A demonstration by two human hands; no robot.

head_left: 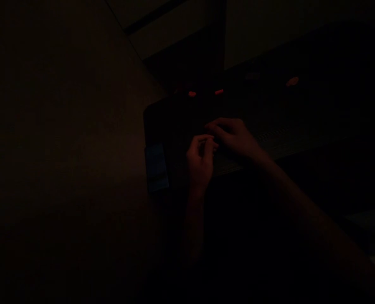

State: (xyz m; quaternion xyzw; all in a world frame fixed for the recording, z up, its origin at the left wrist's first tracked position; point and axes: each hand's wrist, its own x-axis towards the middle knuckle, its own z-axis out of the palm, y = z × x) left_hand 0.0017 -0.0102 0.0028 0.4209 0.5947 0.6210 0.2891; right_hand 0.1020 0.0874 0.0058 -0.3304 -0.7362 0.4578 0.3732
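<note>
In very dim light, my left hand (200,158) is raised over the near left part of a dark table (260,135). Its thumb and forefinger meet in a pinch, and whatever sits between them is too dark to make out. Just beyond and to the right, my right hand (233,134) reaches in with its fingers drawn together, the tips close to those of the left. Anything in that grip is hidden too. Past the hands lie a small orange-red piece (192,94) and a short orange-red bar (219,91).
A flat dark rectangle like a phone (157,166) lies at the table's left edge. Farther right sits an orange rounded object (292,81), with a dim small box-like thing (252,76) nearer the middle. Brownish floor (79,147) spreads to the left.
</note>
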